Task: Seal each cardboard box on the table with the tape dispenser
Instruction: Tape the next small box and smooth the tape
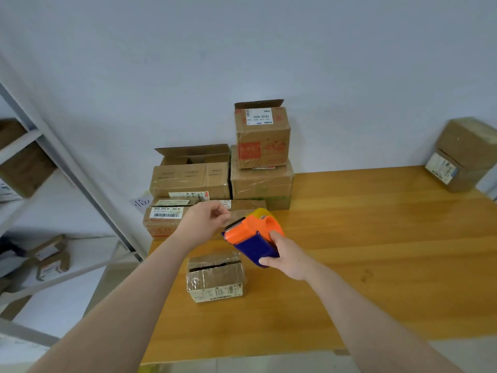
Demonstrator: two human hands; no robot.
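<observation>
1 tape dispenser (247, 235) gripped by right hand (287, 258) above 1 small box (215, 275); left hand (204, 222) curled, hold unclear; 5 piled boxes (261, 184) behind.

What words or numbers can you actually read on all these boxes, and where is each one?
"159 159 A03 160": white label on the top stacked box, upside down.
"906", twice: barcode label on the low flat box; the rest is blurred.
Blue handwriting on the paper slip: unreadable.
Red print on the top stacked box, labels on the near small box and far-right box: too blurred.
</observation>
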